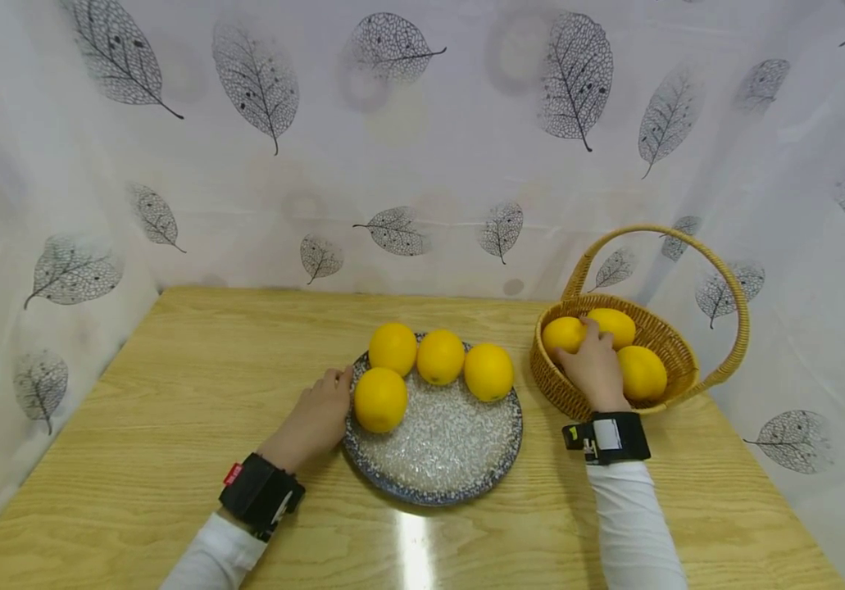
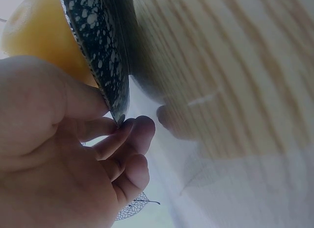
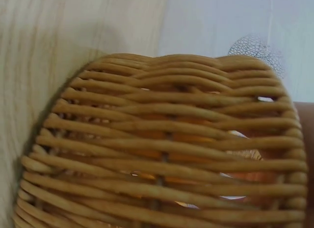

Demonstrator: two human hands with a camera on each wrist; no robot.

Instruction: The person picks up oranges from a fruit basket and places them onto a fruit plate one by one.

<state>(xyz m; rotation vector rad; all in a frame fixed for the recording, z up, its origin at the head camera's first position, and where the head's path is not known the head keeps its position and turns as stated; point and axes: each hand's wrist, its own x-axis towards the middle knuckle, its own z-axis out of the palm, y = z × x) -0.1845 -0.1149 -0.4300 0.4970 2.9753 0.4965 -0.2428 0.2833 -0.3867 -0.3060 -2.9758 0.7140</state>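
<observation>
My left hand [image 1: 321,414] pinches the left rim of a speckled grey plate [image 1: 452,451] with a dark edge. In the left wrist view the thumb lies over the rim and fingers curl by its underside. Four yellow-orange oranges sit on the plate, the nearest orange [image 1: 381,400] right by the left hand. My right hand [image 1: 596,369] reaches into a wicker basket [image 1: 676,348], thumb and fingers around the left orange [image 1: 564,333]. Beside it lie a back orange [image 1: 614,326] and a front orange [image 1: 642,374]. The basket's woven wall [image 3: 162,139] hides most of that hand in the right wrist view.
The basket's tall arched handle [image 1: 741,328] rises over its right side. Both stand on a light wooden table [image 1: 208,369], the basket near the right edge. A white curtain [image 1: 429,147] with leaf prints hangs behind and at both sides.
</observation>
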